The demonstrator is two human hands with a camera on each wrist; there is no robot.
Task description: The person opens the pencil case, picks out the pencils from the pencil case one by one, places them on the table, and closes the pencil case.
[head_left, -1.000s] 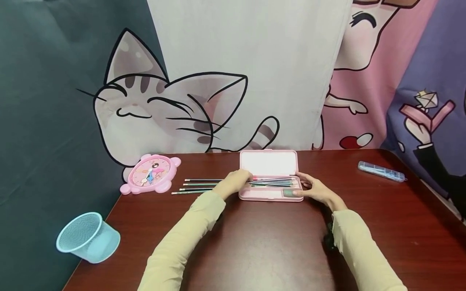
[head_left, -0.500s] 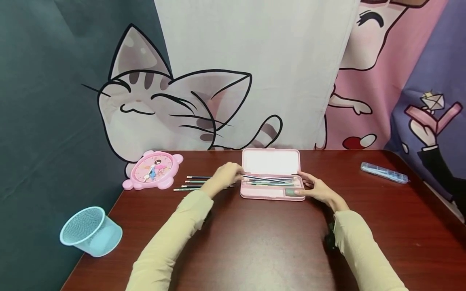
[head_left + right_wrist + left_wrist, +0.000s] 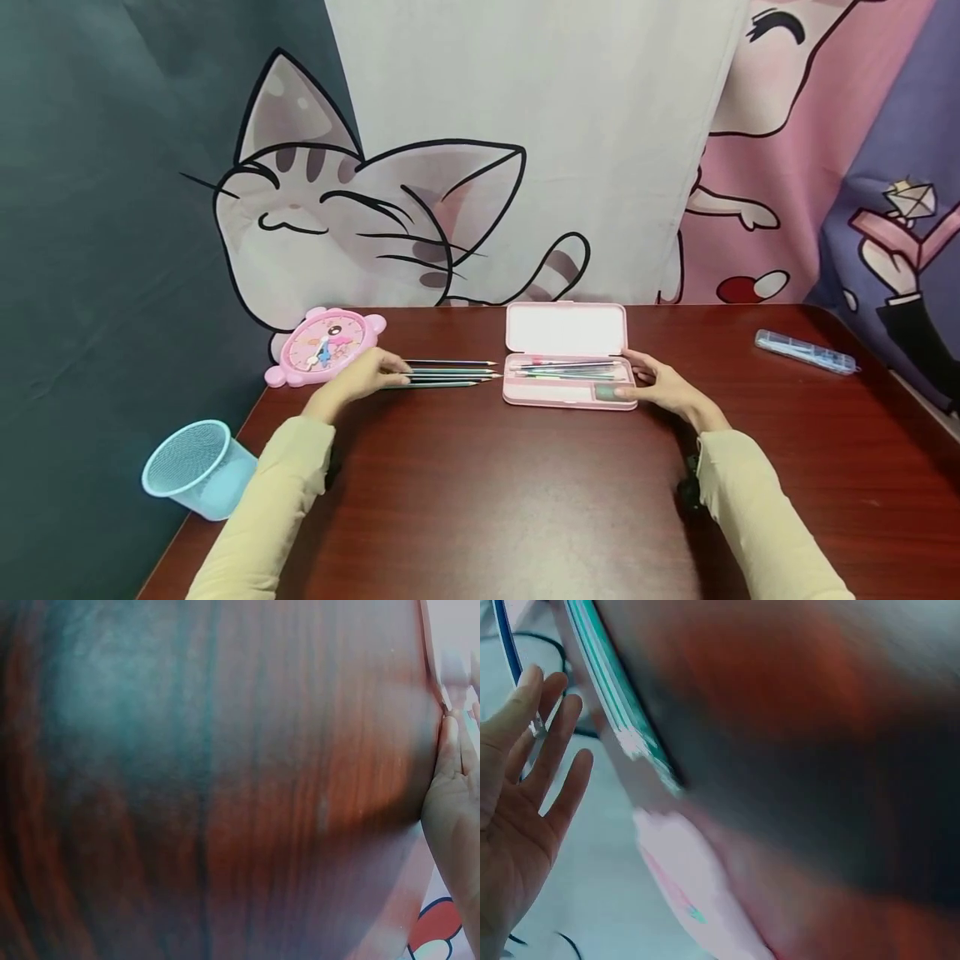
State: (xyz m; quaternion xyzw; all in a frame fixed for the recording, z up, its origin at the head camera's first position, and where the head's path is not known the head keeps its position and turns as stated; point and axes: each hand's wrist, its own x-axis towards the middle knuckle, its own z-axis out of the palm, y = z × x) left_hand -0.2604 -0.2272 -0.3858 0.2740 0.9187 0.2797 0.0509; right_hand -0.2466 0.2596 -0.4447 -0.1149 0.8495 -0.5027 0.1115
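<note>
In the head view my left hand [image 3: 365, 374] is at the left ends of several pencils [image 3: 450, 383] lying side by side. Up close in the left wrist view, its thumb and index finger pinch a dark blue pencil [image 3: 507, 645] near the end, apart from the green-striped pencils [image 3: 607, 682]. An open pink pencil case [image 3: 547, 393], lid raised at the back, has several pencils [image 3: 570, 369] inside and a grey-green block [image 3: 609, 392] in its front right compartment. My right hand [image 3: 666, 390] grips the case's right end, thumb in front and fingers behind.
A pink animal-shaped clock [image 3: 322, 346] lies beyond my left hand. The light blue mesh basket [image 3: 202, 471] stands at the table's left edge. Back right is a clear bluish plastic box [image 3: 806, 351]. A printed curtain [image 3: 600, 125] hangs behind the brown table [image 3: 525, 500].
My left hand has left the case and moved left to the loose pencils. The pencil it held slanting over the case now lies inside. My right hand stays at the case.
</note>
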